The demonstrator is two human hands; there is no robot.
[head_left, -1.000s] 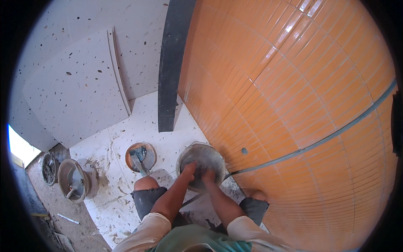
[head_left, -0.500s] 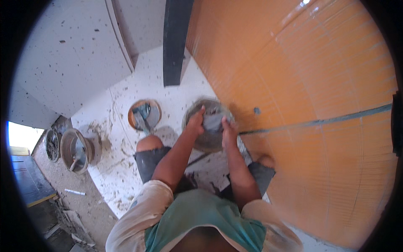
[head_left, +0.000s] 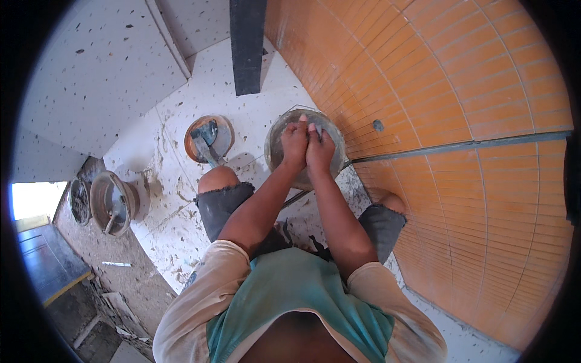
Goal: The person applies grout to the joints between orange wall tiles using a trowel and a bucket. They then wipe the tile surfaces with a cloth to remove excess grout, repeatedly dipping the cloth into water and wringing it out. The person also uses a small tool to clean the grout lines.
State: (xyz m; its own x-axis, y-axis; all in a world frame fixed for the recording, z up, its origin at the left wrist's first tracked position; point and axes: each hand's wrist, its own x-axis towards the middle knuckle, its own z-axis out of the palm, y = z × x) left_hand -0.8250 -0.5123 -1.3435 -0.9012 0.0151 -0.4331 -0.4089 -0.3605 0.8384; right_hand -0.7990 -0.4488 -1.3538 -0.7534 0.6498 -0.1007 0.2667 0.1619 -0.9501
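Observation:
A round grey bucket [head_left: 274, 140] with murky contents and a thin wire handle stands on the floor between my knees. Over its mouth, my left hand [head_left: 295, 145] and my right hand [head_left: 320, 151] are pressed side by side, fingers curled together. Between them they squeeze a soft grey sponge or cloth [head_left: 319, 129], almost wholly hidden by the fingers. To the left, an orange-rimmed bowl [head_left: 229, 134] holds grey paste and a putty knife [head_left: 205, 149], its blade and handle smeared.
An orange tiled wall [head_left: 436, 78] with grey joints rises close on my right. A dark upright post [head_left: 247, 51] stands ahead. At far left are a large bucket [head_left: 97, 209] with a tool inside, a smaller bucket [head_left: 78, 202] and a white stick [head_left: 116, 264]. Splattered white boards [head_left: 175, 193] cover the floor.
My hands have closed in on each other around the grey sponge or cloth, which showed broadly between them before. The view has shifted slightly, and the wall tiles look sharper.

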